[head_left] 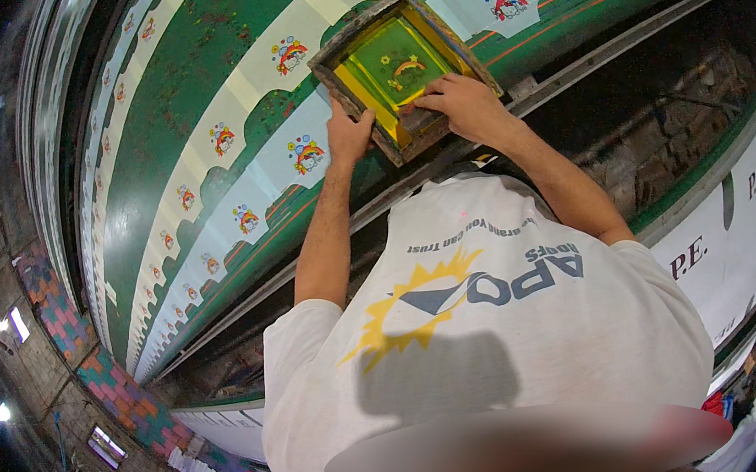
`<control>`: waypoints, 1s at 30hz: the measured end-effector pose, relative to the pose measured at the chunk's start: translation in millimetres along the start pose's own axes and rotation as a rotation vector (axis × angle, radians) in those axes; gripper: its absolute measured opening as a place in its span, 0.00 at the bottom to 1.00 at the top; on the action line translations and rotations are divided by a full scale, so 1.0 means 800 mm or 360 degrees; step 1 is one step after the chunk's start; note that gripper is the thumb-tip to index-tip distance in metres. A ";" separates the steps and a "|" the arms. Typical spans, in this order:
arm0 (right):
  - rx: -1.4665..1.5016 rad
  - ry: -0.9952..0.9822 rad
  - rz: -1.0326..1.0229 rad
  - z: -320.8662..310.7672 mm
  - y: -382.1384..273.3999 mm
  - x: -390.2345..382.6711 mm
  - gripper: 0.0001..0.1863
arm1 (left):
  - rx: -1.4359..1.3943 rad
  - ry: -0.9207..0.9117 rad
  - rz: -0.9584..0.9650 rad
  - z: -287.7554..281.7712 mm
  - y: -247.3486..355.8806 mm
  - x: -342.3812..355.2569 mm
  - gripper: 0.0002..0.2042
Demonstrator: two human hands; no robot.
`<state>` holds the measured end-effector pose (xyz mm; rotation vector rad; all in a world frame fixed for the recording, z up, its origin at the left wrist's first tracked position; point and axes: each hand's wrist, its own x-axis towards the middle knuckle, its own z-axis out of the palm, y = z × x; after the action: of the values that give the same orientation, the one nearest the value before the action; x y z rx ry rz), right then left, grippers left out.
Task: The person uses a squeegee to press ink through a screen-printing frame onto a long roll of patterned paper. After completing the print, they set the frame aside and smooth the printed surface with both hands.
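Observation:
A wooden-framed printing screen (356, 28) with yellow-green mesh lies tilted over the light blue fabric strip nearest me. A small rainbow design shows through the mesh. My left hand (351, 136) is closed on the frame's left side near its close corner, thumb on the rim. My right hand (464, 109) reaches over the near right part of the frame, fingers bent down at the near end of the mesh. A dark bar lies under those fingers; whether they grip it is hidden. Light blue fabric (275, 180) with printed cartoon motifs runs out on both sides of the frame.
Pale yellow fabric (243, 93) with matching prints lies farther across the long green table (229, 44). A rail (616, 50) borders the table's near edge. Behind me stands another table hung with white printed cloth (747, 243). Coloured floor tiles (123, 392) show at left.

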<state>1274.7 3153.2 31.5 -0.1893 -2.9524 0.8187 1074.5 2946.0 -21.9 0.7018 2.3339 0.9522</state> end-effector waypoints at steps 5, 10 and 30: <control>-0.0053 -0.0002 -0.0032 0.001 -0.002 0.002 0.28 | 0.0029 0.0109 0.0197 0.005 -0.010 0.002 0.39; -0.0053 0.0171 -0.0075 0.017 0.015 0.073 0.25 | -0.0037 0.0068 0.0106 0.007 -0.010 0.003 0.41; -0.0217 -0.0229 0.0085 0.002 0.028 0.143 0.28 | -0.0112 -0.0116 -0.0004 0.001 -0.016 0.005 0.55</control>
<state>1163.4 3187.0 22.7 -0.2273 -3.1535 0.6632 1068.7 2940.8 -32.8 0.6938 2.2266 0.9866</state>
